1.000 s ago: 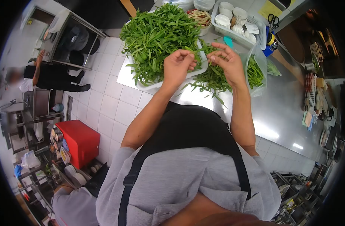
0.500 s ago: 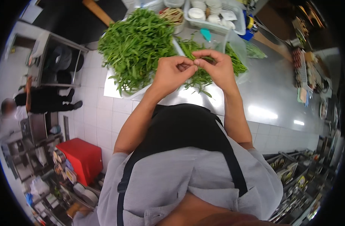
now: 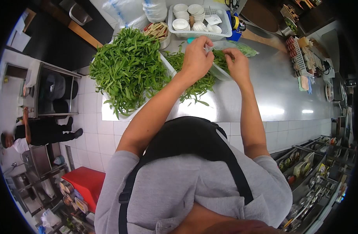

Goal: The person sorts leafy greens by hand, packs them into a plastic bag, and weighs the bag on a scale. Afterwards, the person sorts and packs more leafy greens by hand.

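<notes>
My left hand (image 3: 198, 57) is closed on the upper edge of a clear plastic bag (image 3: 221, 72), which holds green stems. At the bag's right side, my right hand (image 3: 238, 65) has its thumb and fingers bent close to the stems; what lies between them is too small to make out. A large heap of leafy greens (image 3: 128, 70) fills a white basket (image 3: 167, 64) on the left. Loose greens (image 3: 198, 85) lie on the steel table between basket and bag, below my left hand.
The steel table (image 3: 280, 85) runs to the right. Behind the greens are a tub of packets (image 3: 157, 30) and a basket (image 3: 222, 36) of small white dishes. A red box (image 3: 83, 183) stands at lower left. Another person (image 3: 42, 130) is at far left.
My hands were together at a small piece of greens; they have since parted and moved to the bag. My left hand has taken hold of its edge. The view has shifted.
</notes>
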`<action>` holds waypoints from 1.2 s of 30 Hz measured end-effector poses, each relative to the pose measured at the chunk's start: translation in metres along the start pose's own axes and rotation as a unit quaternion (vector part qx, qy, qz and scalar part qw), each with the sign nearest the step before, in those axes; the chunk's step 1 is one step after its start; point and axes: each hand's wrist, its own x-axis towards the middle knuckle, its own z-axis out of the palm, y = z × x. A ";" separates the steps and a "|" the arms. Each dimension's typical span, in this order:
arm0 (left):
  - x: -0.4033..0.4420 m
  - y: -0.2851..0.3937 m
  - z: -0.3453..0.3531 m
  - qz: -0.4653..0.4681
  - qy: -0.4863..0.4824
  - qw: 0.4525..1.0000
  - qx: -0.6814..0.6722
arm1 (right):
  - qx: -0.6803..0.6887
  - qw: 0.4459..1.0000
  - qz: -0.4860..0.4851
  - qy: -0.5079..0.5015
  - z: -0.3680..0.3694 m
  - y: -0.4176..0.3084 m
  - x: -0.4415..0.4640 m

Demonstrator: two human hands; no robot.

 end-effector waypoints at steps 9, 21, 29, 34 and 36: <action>-0.029 -0.006 -0.037 -0.011 0.048 0.990 -0.131 | -0.052 0.986 0.056 -0.145 -0.050 -0.025 0.013; -0.209 -0.097 -0.162 -0.136 0.189 0.963 0.137 | -0.095 0.914 -0.159 -0.360 0.073 -0.129 -0.005; -0.219 -0.103 -0.166 -0.090 0.297 0.929 0.200 | -0.084 0.865 -0.206 -0.449 0.169 -0.076 0.038; -0.218 -0.090 -0.146 -0.103 0.284 0.933 0.196 | -0.090 0.850 -0.217 -0.470 0.135 -0.084 0.039; -0.221 -0.087 -0.150 -0.121 0.257 0.937 0.203 | -0.075 0.852 -0.229 -0.465 0.132 -0.077 0.033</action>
